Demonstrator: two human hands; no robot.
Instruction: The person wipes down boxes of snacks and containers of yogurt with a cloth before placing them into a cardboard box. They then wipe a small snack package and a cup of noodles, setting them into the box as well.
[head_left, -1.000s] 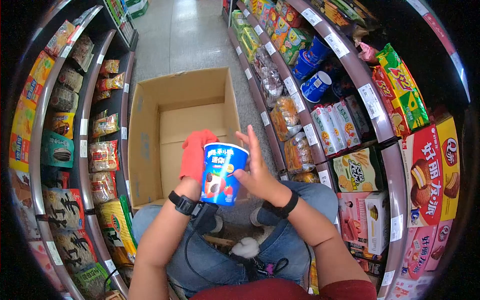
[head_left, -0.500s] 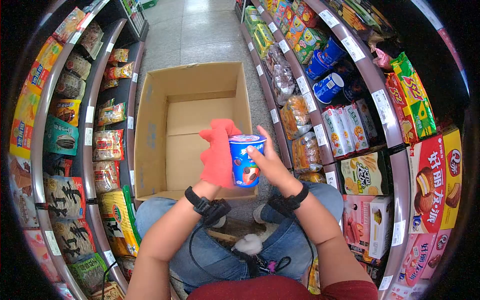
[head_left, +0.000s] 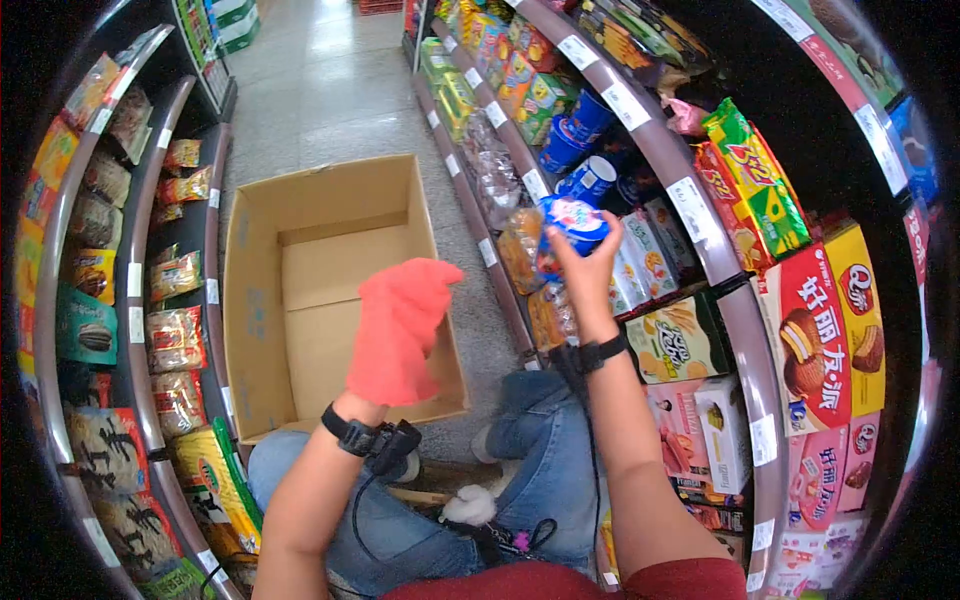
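Note:
My right hand (head_left: 585, 265) is closed around a blue snack tub (head_left: 572, 222), its round printed lid tilted toward me. It holds the tub out over the edge of the right-hand shelf, just in front of more blue tubs (head_left: 590, 178). A coral-red cloth or mitt (head_left: 400, 325) covers my left hand from the wrist up, so the fingers are hidden. This hand is above the right side of an open cardboard box (head_left: 245, 330), apart from the tub.
Packed snack shelves line both sides: bagged goods (head_left: 178, 338) on the left, biscuit boxes (head_left: 680, 340) and large red pie cartons (head_left: 810, 340) on the right. The box stands on the grey floor (head_left: 330, 100) before my knees. Cords hang from both wrist straps.
My right hand has carried the blue tub away from the covered left hand, rightward to the shelf. The left hand has let go of the tub. The view has turned to the right.

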